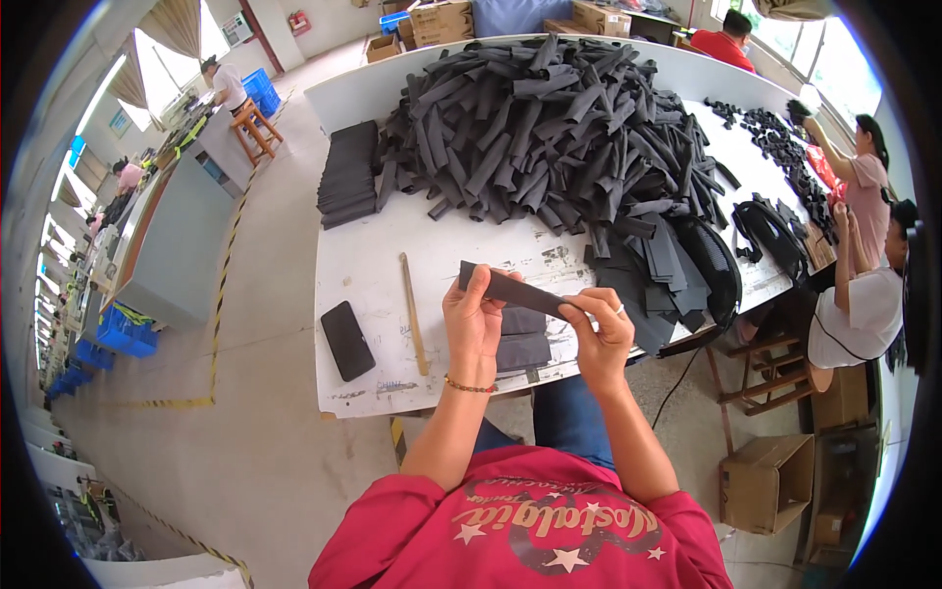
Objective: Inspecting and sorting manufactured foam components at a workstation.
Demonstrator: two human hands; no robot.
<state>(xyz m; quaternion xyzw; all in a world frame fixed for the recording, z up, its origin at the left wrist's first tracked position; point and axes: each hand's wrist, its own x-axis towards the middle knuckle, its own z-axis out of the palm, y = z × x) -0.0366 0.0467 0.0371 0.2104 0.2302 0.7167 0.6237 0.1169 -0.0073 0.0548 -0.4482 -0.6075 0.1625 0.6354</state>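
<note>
A folded strip of black material (520,291) is stretched between my two hands above the table's front edge. My left hand (475,324) pinches its left end between thumb and fingers, and my right hand (602,336) grips the right end. Below the strip, a few flat black pieces (522,351) lie on the white table (378,270), partly hidden by my hands. Beyond them rises a large heap of rolled black pieces (530,128). More flat black sheets (638,285) are spread to the right of my right hand.
A black phone (347,341) and a thin wooden stick (413,314) lie left of my hands. A tidy stack of black pieces (348,172) stands at the far left. Black bags (711,265) sit at the right, where two people (859,304) are seated. A cardboard box (765,481) rests on the floor.
</note>
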